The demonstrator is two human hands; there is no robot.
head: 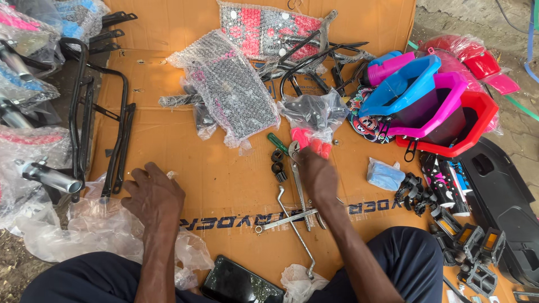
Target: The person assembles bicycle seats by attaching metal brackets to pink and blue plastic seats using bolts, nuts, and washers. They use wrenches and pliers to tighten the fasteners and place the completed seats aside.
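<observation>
My right hand fingers pinch red-handled pliers; left hand spread flat on cardboard, near plastic wrap.

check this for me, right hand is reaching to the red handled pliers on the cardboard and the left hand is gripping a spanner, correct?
Not quite. The head view shows the left hand resting flat on the cardboard beside crumpled clear plastic, gripping nothing. The spanner lies apart from it, near the right forearm. The rest holds: the right hand is at the red-handled pliers.
</observation>
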